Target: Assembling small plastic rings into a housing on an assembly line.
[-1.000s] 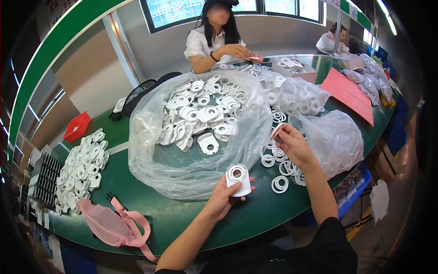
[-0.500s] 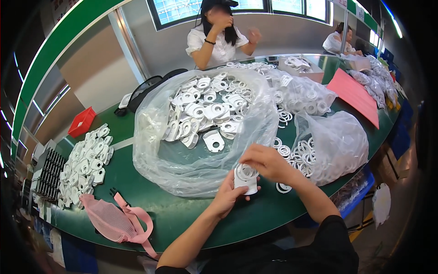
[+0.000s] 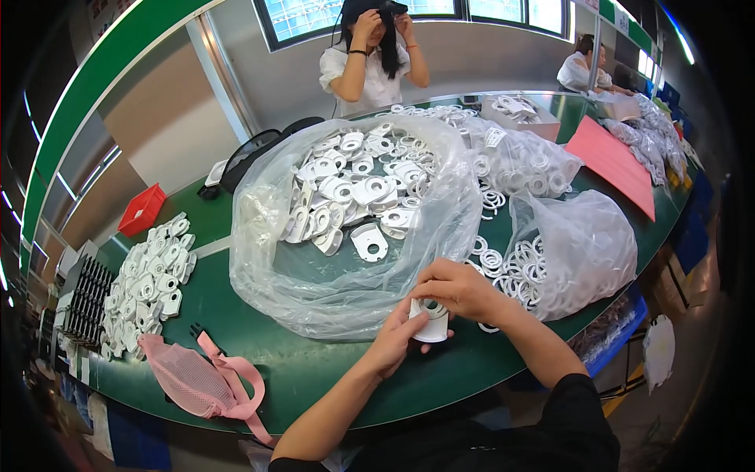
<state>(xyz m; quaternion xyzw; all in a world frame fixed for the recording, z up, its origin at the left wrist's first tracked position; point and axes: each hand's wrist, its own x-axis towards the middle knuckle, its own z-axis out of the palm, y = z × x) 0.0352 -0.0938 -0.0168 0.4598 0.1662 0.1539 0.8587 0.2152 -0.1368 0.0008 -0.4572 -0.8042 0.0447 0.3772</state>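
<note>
Over the near edge of the green table, my left hand [image 3: 388,344] grips a white plastic housing [image 3: 431,331], flat with a rounded end and a round hole, thumb on its face. The bent fingers of my right hand [image 3: 464,289] press at the housing's upper end, where a white ring [image 3: 432,306] lies against the round hole. These fingers partly hide the ring. Beyond my hands is an open clear plastic bag [image 3: 259,267] with many similar housings [image 3: 370,190] and rings inside. Close to my right hand, loose white rings [image 3: 523,267] spill from another clear bag [image 3: 590,244].
At the left are a pile of white housings [image 3: 149,275], a red tray [image 3: 142,209], a stack of black trays [image 3: 82,295] and a pink mesh bag [image 3: 185,376]. A pink sheet [image 3: 609,165] lies right. Across the table, a person [image 3: 370,71] raises both hands; another sits farther right.
My right hand has lowered slightly, bringing the ring down against the housing. The left thumb has shifted up the housing. The person opposite has raised both hands to the head.
</note>
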